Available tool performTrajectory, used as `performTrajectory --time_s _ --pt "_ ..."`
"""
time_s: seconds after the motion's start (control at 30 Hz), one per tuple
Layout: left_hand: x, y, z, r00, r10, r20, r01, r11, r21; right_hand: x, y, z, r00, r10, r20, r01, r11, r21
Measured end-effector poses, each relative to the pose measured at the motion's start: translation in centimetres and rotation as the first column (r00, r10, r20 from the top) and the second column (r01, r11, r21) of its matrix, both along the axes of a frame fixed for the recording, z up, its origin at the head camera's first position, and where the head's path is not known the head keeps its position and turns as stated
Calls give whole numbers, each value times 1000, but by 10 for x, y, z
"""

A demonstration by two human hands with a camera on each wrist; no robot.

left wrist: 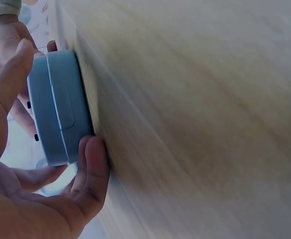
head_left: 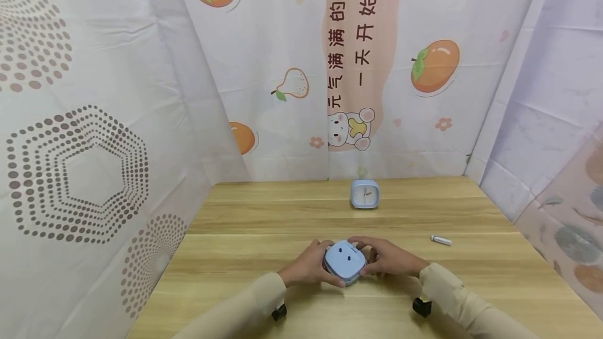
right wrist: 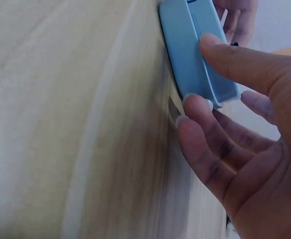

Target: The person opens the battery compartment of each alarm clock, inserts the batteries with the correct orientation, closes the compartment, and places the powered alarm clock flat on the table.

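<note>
A light blue alarm clock (head_left: 345,259) with rounded corners lies back side up on the wooden table, two black knobs on its upper face. My left hand (head_left: 311,266) holds its left side, thumb at the near edge and fingers at the far one. From the right, my right hand (head_left: 391,258) grips the opposite side. A long raised panel shows on the clock's side (left wrist: 63,107) in the left wrist view. In the right wrist view, the right thumb (right wrist: 213,42) presses the rim while fingertips touch the lower corner. The clock's dial faces down, hidden.
A second light blue clock (head_left: 365,194) stands upright at the table's back, dial forward. A small white cylinder (head_left: 440,240) lies on the table (head_left: 245,224) to the right. Printed curtains (head_left: 282,41) hang behind and at both sides.
</note>
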State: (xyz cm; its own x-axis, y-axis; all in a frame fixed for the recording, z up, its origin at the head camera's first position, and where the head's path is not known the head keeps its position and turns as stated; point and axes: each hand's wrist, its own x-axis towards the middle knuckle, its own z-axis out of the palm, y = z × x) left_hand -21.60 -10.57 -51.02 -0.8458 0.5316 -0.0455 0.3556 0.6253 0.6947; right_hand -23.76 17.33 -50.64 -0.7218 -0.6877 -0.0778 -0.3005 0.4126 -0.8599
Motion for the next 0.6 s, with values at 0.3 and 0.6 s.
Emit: performTrajectory --time_s 0.3,0.6 --pt "-6 -5 1 997 59 44 -63 995 77 6 5 -2 998 -31 -47 32 999 13" --pt "-15 -18 4 993 59 100 -75 983 169 12 13 -1 999 -39 11 39 999 -33"
